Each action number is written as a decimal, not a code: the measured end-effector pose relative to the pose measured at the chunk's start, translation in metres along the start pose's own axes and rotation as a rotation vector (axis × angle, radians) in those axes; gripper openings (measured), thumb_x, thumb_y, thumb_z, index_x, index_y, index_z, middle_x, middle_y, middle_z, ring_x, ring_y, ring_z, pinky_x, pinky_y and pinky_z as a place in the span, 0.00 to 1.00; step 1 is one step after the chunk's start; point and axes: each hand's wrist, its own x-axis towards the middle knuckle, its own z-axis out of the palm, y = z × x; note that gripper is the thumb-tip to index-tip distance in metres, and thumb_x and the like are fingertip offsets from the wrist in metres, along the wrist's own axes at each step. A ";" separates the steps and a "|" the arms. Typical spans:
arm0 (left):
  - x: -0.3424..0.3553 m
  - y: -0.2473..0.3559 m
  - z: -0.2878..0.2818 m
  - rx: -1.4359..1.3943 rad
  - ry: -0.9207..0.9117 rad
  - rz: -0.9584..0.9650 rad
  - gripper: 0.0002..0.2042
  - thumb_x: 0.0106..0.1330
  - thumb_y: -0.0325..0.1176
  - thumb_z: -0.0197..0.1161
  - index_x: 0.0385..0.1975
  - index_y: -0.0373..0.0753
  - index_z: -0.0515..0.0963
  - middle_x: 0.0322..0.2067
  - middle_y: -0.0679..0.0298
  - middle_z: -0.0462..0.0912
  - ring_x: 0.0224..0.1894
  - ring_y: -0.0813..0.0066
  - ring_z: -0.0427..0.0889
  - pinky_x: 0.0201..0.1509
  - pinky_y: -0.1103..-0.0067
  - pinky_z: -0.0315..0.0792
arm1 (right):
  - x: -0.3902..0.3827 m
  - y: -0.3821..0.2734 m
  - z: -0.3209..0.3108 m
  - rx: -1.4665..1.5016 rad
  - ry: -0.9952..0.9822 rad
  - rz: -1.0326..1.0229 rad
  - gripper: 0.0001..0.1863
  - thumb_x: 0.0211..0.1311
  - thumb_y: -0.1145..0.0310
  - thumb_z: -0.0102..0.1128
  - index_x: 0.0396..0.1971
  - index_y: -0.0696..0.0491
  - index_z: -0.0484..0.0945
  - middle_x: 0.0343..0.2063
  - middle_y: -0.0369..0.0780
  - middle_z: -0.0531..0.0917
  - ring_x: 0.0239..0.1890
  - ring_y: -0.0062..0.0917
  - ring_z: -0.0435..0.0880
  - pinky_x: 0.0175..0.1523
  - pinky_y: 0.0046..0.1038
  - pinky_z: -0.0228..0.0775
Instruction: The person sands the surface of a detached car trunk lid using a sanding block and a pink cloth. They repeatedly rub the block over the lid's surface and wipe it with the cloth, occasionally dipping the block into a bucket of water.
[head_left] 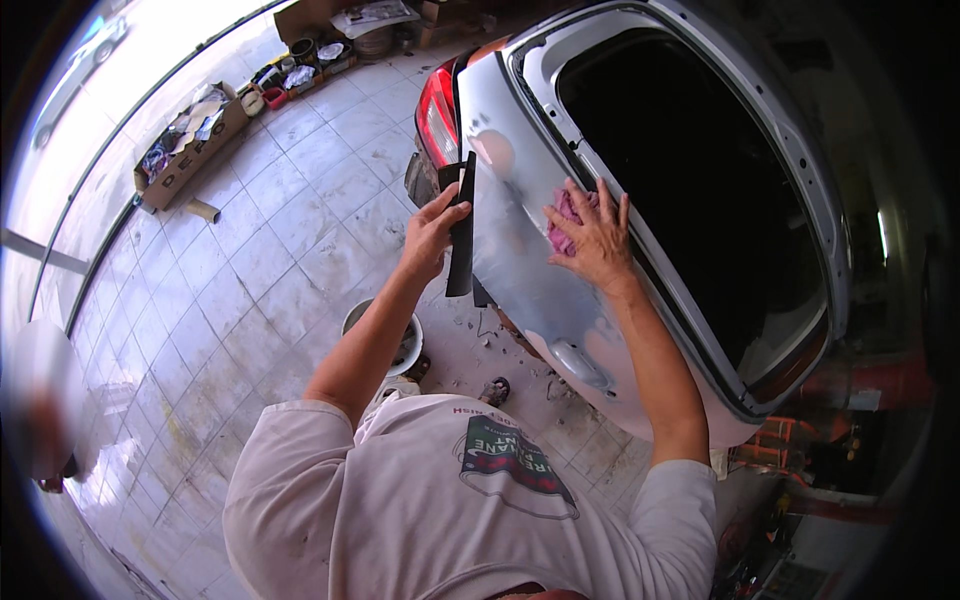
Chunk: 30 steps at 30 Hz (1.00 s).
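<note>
My left hand (432,235) is closed on a long, flat black strip (461,255), held upright beside the car panel's edge. A shorter black piece sticks out near its top; I cannot tell if the two are joined. My right hand (602,250), fingers spread, presses a crumpled pink cloth (562,232) against the car's body panel (520,270). Dull grey and whitish areas cover that panel, with a round pinkish patch (495,150) near its upper end. A red tail light (437,115) borders the panel, and a door handle (580,365) sits lower down.
Dark window glass (680,190) lies right of my right hand. Below my left forearm stands a bucket (353,316), partly hidden. A cardboard box (200,150) full of odds and ends is on the tiled floor (260,270). An orange metal rack (770,440) stands at right.
</note>
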 end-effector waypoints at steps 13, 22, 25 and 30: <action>0.112 0.020 0.076 1.325 0.478 0.474 0.34 0.69 0.63 0.66 0.71 0.52 0.78 0.55 0.40 0.77 0.61 0.39 0.76 0.64 0.56 0.73 | 0.159 0.078 0.028 0.600 0.168 -0.170 0.09 0.64 0.64 0.73 0.40 0.51 0.88 0.38 0.44 0.90 0.40 0.42 0.90 0.47 0.36 0.83; 0.136 -0.009 0.070 1.271 0.642 0.554 0.31 0.76 0.58 0.58 0.64 0.35 0.81 0.45 0.42 0.86 0.49 0.38 0.77 0.56 0.55 0.71 | 0.153 0.079 0.041 0.820 0.092 -0.335 0.10 0.62 0.63 0.76 0.36 0.53 0.89 0.31 0.44 0.90 0.33 0.37 0.91 0.42 0.33 0.83; 0.184 0.023 0.046 1.298 0.765 0.459 0.31 0.77 0.60 0.54 0.63 0.38 0.81 0.45 0.45 0.89 0.49 0.39 0.77 0.55 0.55 0.70 | 0.160 0.074 0.044 0.865 0.088 -0.308 0.11 0.63 0.61 0.74 0.36 0.53 0.89 0.28 0.43 0.90 0.31 0.33 0.91 0.39 0.31 0.81; 0.062 -0.066 0.123 1.152 0.609 0.720 0.31 0.73 0.57 0.65 0.65 0.38 0.80 0.46 0.39 0.77 0.55 0.37 0.76 0.61 0.54 0.69 | 0.161 0.102 0.075 1.328 -0.010 -0.018 0.15 0.64 0.57 0.72 0.37 0.55 0.89 0.27 0.43 0.91 0.30 0.36 0.92 0.39 0.33 0.81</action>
